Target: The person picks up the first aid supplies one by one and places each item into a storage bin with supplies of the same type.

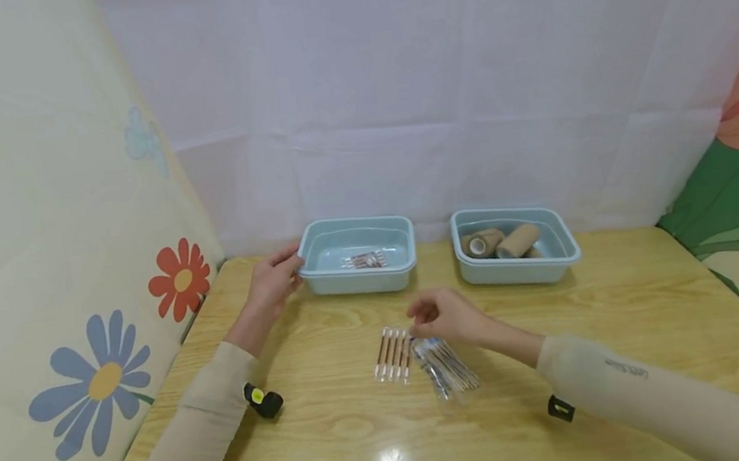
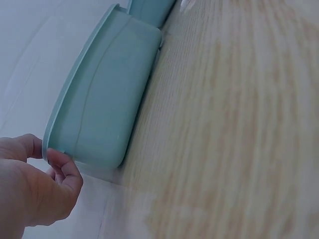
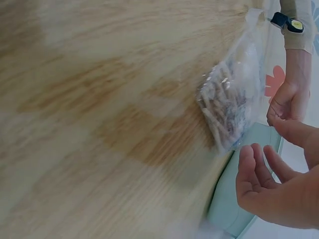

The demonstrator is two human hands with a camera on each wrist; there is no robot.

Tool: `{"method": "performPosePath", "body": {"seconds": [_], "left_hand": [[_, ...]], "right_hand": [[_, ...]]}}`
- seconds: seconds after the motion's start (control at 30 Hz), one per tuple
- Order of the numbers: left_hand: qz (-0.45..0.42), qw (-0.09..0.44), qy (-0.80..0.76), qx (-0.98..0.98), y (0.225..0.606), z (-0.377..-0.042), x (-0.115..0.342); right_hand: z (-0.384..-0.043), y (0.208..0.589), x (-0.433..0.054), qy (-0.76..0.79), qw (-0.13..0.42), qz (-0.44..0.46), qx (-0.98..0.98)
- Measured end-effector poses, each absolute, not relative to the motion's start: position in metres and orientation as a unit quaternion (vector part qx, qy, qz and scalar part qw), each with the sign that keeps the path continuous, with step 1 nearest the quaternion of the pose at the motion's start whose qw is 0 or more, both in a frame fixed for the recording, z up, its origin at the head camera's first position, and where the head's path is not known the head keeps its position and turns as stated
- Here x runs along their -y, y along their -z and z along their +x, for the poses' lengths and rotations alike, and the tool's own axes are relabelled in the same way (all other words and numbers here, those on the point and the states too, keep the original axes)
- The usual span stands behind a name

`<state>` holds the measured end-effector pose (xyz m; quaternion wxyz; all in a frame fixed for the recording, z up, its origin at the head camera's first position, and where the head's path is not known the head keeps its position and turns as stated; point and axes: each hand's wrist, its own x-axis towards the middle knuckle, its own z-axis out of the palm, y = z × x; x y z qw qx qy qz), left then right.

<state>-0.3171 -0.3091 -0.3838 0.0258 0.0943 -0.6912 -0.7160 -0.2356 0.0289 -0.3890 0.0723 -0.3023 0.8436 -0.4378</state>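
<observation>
At the left end of the left light-blue plastic tub (image 1: 360, 282), my left hand (image 1: 273, 282) pinches the rim between thumb and fingers. Inside that tub lies a small pack of cotton swabs (image 1: 366, 260). My right hand (image 1: 446, 316) hovers over the table by two clear packs, its fingers loosely bent. The right wrist view shows a gap between its thumb and fingertips, with nothing held there. One pack holds a row of brown-stemmed cotton swabs (image 1: 392, 356). Beside it, a clear bag of swabs (image 1: 448, 367) lies partly under the right hand in the head view.
A second light-blue tub (image 1: 516, 273) stands to the right with several brown cardboard rolls (image 1: 518, 241) in it. White cloth (image 1: 355, 97) hangs behind both tubs. A flower-printed cloth (image 1: 25, 297) borders the wooden table (image 1: 338, 444) on the left.
</observation>
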Motion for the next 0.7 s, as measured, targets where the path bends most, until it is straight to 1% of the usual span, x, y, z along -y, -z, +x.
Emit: {"method": "performPosePath", "body": {"seconds": [0.13,0.27,0.53,0.7], "left_hand": [[0.096,0.027,0.714,0.693,0.385,-0.317,0.309],[0.096,0.029,0.716,0.691,0.384,-0.317,0.308],[0.097,0.023,0.727,0.679,0.385,-0.316,0.308],[0.096,0.026,0.728,0.678,0.384,-0.317,0.308]], "right_hand": [[-0.233,0.393,-0.033,0.405,0.063,-0.319,-0.855],[-0.228,0.394,-0.036,0.363,0.057,-0.313,-0.876],[-0.218,0.391,-0.037,0.296,0.061,-0.261,-0.917],[-0.211,0.383,-0.039,0.259,0.083,-0.21,-0.939]]}}
